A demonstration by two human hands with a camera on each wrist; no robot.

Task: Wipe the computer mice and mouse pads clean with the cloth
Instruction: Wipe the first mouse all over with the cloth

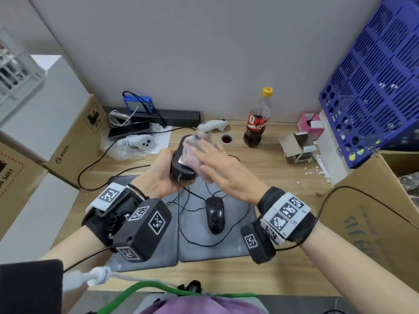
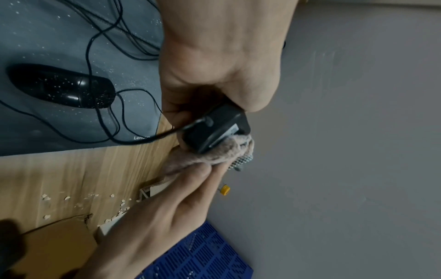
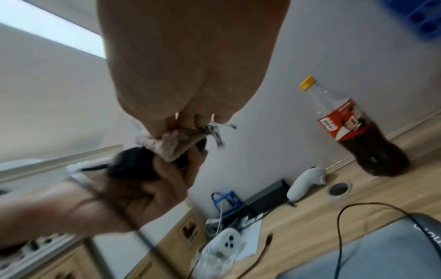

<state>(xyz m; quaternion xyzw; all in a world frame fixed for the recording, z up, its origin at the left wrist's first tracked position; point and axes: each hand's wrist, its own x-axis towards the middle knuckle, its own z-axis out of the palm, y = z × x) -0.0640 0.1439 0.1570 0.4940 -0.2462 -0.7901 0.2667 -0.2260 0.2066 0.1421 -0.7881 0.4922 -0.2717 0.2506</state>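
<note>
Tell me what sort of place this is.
Probably an office or lab workstation doubling as storage: a wooden desk with mouse pads and a wired mouse, VR controllers, and stacked cardboard boxes alongside.

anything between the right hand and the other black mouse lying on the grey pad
Nothing solid. The glossy black corded mouse lies exposed on the grey mouse pad, only thin black cables looping around it. The right hand presses a pinkish cloth on the held mouse.

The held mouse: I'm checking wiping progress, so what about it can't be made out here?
- Head view: the cloth and right hand cover most of the held mouse's underside.
- Left wrist view: the left hand hides its top.
- Right wrist view: blurred.
</note>
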